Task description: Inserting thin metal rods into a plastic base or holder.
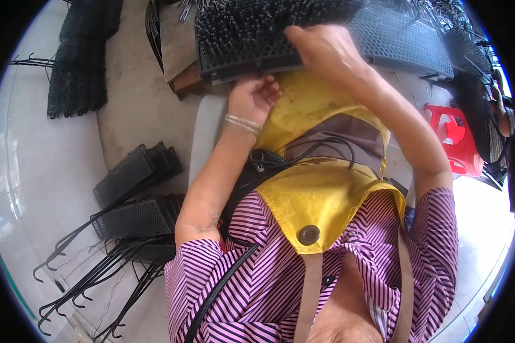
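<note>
Tray (243, 40) of black pins sits under right hand (326, 51), fingers flat, pressed together on top. Left hand (252, 97) curls loosely at its near edge.

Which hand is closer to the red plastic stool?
Right. The right hand rests on the black spiked panel, nearer the red plastic stool; the left hand sits farther left.

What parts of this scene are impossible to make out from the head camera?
- Right hand: its fingertips are hidden behind the black spiked mat.
- Left hand: its fingers curl under the mat's edge, so the grip is unclear.
- Mat's far side: cut off by the top edge.
- Red stool: partly covered by black mesh pieces.
</note>
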A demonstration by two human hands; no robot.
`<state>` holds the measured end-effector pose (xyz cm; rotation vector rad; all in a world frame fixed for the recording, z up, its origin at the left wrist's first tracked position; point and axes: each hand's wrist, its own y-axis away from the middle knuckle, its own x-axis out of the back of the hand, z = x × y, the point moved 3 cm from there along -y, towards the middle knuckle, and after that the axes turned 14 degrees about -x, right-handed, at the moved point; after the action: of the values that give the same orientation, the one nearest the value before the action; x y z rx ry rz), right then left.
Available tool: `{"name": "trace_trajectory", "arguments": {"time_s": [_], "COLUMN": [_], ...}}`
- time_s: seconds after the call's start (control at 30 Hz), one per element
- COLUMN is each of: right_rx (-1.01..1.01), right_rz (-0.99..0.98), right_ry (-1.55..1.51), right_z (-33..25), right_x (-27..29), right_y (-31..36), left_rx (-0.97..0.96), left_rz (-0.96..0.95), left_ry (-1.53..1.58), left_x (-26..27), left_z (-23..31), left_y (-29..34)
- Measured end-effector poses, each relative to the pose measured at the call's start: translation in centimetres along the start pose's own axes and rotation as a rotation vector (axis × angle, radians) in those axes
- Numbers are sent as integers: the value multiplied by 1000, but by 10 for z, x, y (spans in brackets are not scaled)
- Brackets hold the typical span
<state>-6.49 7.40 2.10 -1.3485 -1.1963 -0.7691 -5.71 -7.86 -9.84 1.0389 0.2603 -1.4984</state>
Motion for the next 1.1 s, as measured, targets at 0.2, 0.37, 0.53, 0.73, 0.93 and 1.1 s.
{"name": "trace_trajectory", "arguments": {"time_s": [0.2,0.37,0.53,0.73,0.93,1.1], "right_rx": [189,75,195,249,326,404], "right_rz": [-148,-284,-287,-174,-126,78], "right_ry": [203,338,396,305,265,277], "right_z": [-11,-22,-26,-6,-2,-7], "right_x": [-8,-5,8,-18,-19,-4], "right_y": [-26,-30,-32,-31,-30,-28], "left_rx": [-12,-2,-25,-93,-109,-105], "left_rz": [94,168,220,180,116,102], "left_ry": [26,38,-1,-23,-50,-55], "left_x": [-1,0,-4,-4,-3,-4], "left_z": [-4,-5,-4,-4,-4,-3], "left_y": [-4,-5,2,5,5,8]}}
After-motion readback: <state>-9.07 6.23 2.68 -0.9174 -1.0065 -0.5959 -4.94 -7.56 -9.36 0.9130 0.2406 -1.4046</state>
